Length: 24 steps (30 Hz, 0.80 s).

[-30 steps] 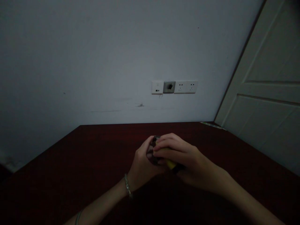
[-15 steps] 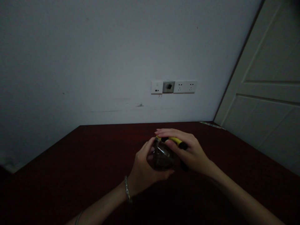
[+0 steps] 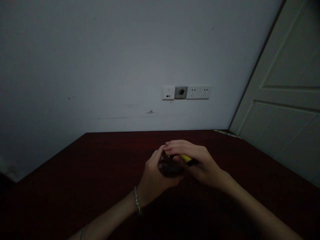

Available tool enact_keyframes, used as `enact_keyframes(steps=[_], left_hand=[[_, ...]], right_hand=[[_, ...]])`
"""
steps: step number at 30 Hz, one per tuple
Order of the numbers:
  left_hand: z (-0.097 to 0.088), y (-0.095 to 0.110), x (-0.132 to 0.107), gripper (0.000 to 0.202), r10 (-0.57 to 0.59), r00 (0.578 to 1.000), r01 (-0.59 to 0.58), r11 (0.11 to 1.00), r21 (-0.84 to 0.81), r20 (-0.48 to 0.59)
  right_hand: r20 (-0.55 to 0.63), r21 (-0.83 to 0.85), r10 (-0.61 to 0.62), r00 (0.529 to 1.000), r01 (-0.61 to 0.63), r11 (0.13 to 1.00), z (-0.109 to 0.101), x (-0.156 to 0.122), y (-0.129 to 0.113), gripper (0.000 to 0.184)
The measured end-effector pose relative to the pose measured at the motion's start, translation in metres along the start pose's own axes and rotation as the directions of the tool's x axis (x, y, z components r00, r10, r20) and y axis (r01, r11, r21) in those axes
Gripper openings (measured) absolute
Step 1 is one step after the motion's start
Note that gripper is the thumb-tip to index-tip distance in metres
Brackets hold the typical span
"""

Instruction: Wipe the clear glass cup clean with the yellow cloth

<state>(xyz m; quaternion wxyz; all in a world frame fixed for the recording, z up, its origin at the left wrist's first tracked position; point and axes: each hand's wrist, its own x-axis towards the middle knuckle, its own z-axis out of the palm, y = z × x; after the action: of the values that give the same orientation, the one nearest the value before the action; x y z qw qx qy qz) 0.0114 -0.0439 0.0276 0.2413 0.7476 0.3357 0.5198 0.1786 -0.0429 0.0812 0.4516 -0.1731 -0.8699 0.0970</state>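
Observation:
Over the dark red table my two hands meet around a small object. My left hand, a silver bracelet on its wrist, wraps a small dark jar-like container from the left. My right hand comes in from the right, fingers curled over the container's top, and grips a yellow and black tool that lies across it. The room is dim, so the container's details and the tool's tip stay hidden under my fingers.
A white wall rises behind the table with a row of sockets and a switch. A pale panelled door stands at the right. A thin light strip lies at the table's far right corner.
My right hand first lay over the object, lifted and showed the yellow tool on top of the container, and has now sunk a little lower over it. The left hand stayed wrapped around the container.

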Motion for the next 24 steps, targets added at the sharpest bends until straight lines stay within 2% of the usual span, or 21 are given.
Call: enact_keyframes(steps=[3,5,7,10,13,15,17,20,24], left_hand=[[-0.001,0.001,-0.001,0.081,0.028,1.0,-0.028,0.997,0.077,-0.003],[-0.001,0.002,-0.001,0.081,0.017,1.0,-0.017,0.998,0.066,-0.001],[-0.001,0.003,0.0,0.076,-0.014,1.0,0.014,1.0,0.003,0.017],[0.0,0.002,0.001,0.066,-0.04,0.999,0.042,0.996,-0.08,0.036],[0.001,0.0,0.002,0.065,-0.017,0.999,0.018,0.998,-0.064,0.028],[0.001,-0.001,0.002,0.066,0.002,1.0,-0.002,0.999,-0.032,0.01],[0.001,0.0,0.001,0.067,0.022,1.0,-0.022,1.0,0.015,-0.021],[0.0,0.003,-0.001,0.073,0.066,0.997,-0.062,0.993,0.096,-0.045],[-0.001,0.003,-0.005,0.086,0.102,0.994,-0.094,0.986,0.135,-0.05]], right_hand=[[-0.109,0.073,0.159,0.981,-0.152,0.986,0.0,0.002,0.005,0.017],[-0.129,0.067,0.163,0.978,-0.155,0.986,0.001,0.002,0.006,0.016],[-0.1,0.016,0.08,0.992,-0.078,0.997,0.001,0.001,0.003,0.02],[0.054,-0.056,-0.063,0.997,0.066,0.996,0.0,-0.001,-0.003,0.035],[0.193,-0.118,-0.146,0.97,0.171,0.978,-0.001,-0.001,-0.009,0.045],[0.202,-0.114,-0.159,0.966,0.184,0.976,-0.002,-0.001,-0.009,0.046],[0.138,-0.057,-0.108,0.985,0.117,0.992,-0.002,0.0,-0.008,0.041],[-0.011,0.056,0.054,0.999,-0.053,0.997,-0.005,0.001,-0.005,0.026],[-0.103,0.188,0.267,0.958,-0.244,0.951,-0.007,0.004,-0.005,0.017]])
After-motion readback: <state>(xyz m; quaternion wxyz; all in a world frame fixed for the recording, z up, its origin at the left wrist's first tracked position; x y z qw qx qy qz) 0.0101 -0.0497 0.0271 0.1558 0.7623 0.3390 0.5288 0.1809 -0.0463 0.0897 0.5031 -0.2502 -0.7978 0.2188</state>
